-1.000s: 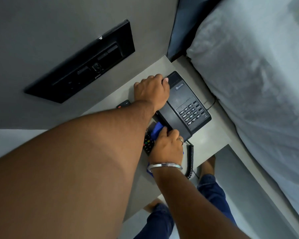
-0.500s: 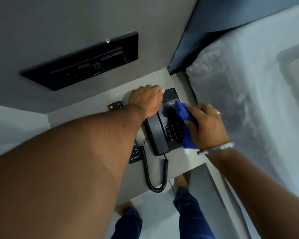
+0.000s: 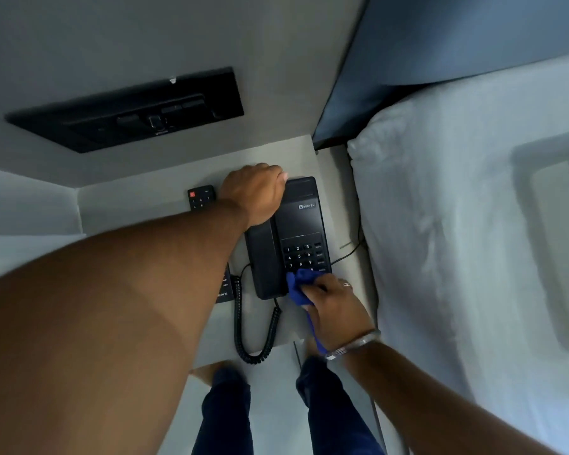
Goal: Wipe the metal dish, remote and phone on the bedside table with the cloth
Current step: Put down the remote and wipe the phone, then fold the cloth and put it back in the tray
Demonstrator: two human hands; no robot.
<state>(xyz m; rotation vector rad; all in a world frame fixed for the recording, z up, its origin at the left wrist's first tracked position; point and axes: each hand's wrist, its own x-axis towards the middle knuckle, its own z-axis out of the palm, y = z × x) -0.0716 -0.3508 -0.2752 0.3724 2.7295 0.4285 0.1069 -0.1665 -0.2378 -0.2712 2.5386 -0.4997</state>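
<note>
Right hand point(image 3: 337, 310) closed round a bunched blue cloth point(image 3: 301, 287), fingers curled over it; the wad is pressed on the near edge of the keypad of the black desk phone point(image 3: 296, 238), which I judge is the wiping stroke in progress. Left hand point(image 3: 253, 192) lies palm-down, fingers curled, over the far end of the handset point(image 3: 263, 257) where it sits in its cradle; it holds nothing free, and the likely purpose is to pin the phone so it does not slide under the cloth. Phone stands on the grey surface point(image 3: 138, 205), just beside the bed point(image 3: 457, 241). Coiled cord point(image 3: 243, 330) loops off the near edge of the surface. The remote point(image 3: 201, 197) lies left of the phone, mostly hidden under the left forearm; its far end with a red button shows, and a dark lettered end below the arm is probably the same item. Count: hands 2, cloth 1, phone 1, remote 1 (probably), metal bangle point(image 3: 355, 343) 1 on right wrist, ring 1. Metal dish: none in view. Black switch panel point(image 3: 128, 113) 1 on the wall.
</note>
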